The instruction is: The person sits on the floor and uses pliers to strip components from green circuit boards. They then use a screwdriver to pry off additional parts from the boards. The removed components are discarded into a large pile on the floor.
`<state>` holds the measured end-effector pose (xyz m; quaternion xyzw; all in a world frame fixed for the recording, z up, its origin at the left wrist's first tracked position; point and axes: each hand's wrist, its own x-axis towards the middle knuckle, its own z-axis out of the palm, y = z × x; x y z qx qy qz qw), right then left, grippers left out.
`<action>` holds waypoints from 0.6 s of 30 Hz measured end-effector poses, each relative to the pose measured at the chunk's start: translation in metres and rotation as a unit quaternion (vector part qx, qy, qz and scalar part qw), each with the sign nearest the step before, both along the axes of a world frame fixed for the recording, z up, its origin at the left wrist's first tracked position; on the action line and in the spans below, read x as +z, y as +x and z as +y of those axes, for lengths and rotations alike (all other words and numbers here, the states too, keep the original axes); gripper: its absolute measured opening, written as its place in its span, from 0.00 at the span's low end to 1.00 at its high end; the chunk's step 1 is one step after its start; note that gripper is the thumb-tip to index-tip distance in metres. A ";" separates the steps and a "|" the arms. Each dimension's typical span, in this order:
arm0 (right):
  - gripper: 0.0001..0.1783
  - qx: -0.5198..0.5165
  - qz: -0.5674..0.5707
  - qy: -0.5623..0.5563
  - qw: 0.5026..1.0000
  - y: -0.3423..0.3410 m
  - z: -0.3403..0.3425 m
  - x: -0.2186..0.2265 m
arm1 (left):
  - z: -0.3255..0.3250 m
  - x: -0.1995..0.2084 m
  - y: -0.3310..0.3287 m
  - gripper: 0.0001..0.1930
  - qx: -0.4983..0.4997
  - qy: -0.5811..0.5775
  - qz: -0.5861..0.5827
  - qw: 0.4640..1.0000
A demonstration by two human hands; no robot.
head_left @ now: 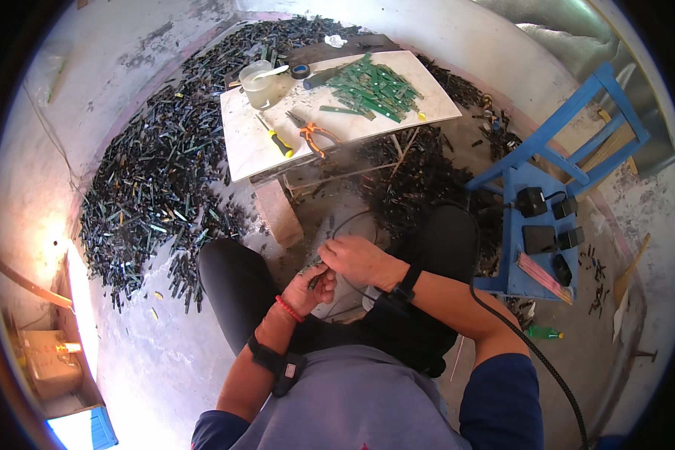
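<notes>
Over my lap, my left hand (313, 286) is closed around a small dark, greenish strip (313, 268); its exact kind is hard to make out. My right hand (358, 259) meets it at the strip's upper end, fingers pinched together, and whatever lies between those fingertips is hidden. Beyond my knees stands a low white table (247, 154). On it are a heap of green circuit board strips (375, 86), orange-handled pliers (316, 136), a yellow-handled screwdriver (277, 139) and a roll of dark tape (300, 71).
A cloudy plastic cup (259, 91) stands at the table's left. Large piles of dark strips (150, 165) cover the floor to the left and behind. At right, a blue chair (514, 180) bears black devices (538, 238) and pink sticks (544, 276). A black cable (529, 341) passes over my right arm.
</notes>
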<state>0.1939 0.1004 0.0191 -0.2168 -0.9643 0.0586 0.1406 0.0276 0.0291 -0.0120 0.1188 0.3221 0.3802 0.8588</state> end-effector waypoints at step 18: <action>0.04 -0.067 0.087 -0.207 0.972 -0.008 0.013 -0.019 | 0.002 -0.003 0.003 0.15 -0.030 -0.009 0.030 0.999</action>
